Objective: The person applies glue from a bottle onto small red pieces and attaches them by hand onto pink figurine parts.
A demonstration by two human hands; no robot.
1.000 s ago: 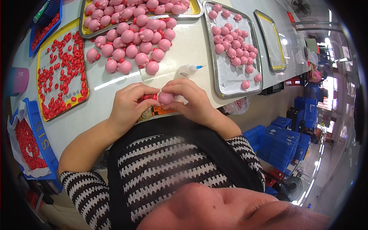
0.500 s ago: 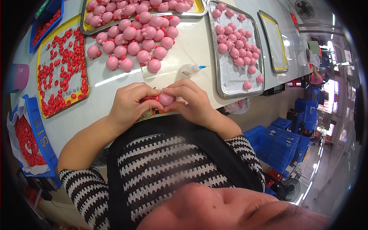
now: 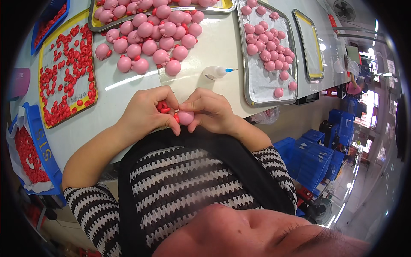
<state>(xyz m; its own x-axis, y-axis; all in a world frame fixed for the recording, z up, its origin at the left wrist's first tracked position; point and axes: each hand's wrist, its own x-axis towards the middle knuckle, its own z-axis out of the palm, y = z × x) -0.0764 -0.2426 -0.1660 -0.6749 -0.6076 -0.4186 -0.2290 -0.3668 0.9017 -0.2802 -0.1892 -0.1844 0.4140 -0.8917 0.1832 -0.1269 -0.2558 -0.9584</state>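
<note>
In the head view, grips a pink ball (image 3: 186, 118) between closed thumb and fingers of the right hand (image 3: 213, 112), slightly left on the near side of the bottle (image 3: 214, 73). With the left hand (image 3: 150, 108), farther left of the bottle, cradles red pieces (image 3: 162, 107) in half-curled fingers, with the thumb spread away.

The left hand (image 3: 147, 107) opens out: its thumb, earlier drawn in close to the pink ball (image 3: 186, 118), now drops away, pointing down toward the apron (image 3: 188, 139). In the widened gap, the red pieces (image 3: 162, 107) in its curled fingers show more plainly, and one red piece (image 3: 176, 118) sits lower, right beside the ball. The right hand (image 3: 216, 111) also shifts, its thumb tip pointing more downward. The orange printed thing beneath the hands drops out of sight. The camera's view shifts slightly, putting the bottle (image 3: 214, 73) higher and farther right.
</note>
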